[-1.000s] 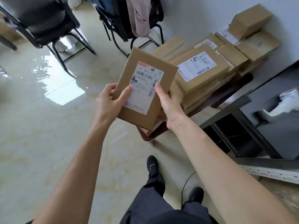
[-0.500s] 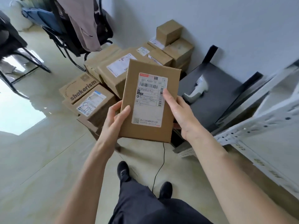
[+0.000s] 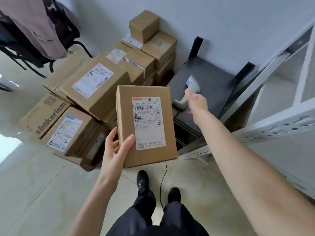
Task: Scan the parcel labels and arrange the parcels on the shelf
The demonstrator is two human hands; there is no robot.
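The white shipping label [image 3: 148,123] on the flat brown cardboard parcel [image 3: 146,125] held in the left hand [image 3: 115,150] carries the number "892 A800 02 180" above a barcode, with a QR code at its lower left; its smaller print is too fine to read. A brown cardboard box [image 3: 43,114] in the floor pile bears "shakerism" in dark letters.

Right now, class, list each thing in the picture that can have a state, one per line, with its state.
Parcel: held up, label facing the camera.
Left hand: grips the parcel's lower left corner.
Right hand: open, reaching toward the scanner, not holding it.
Scanner: lying on the dark table.
Stack of boxes: piled on the floor by the wall.
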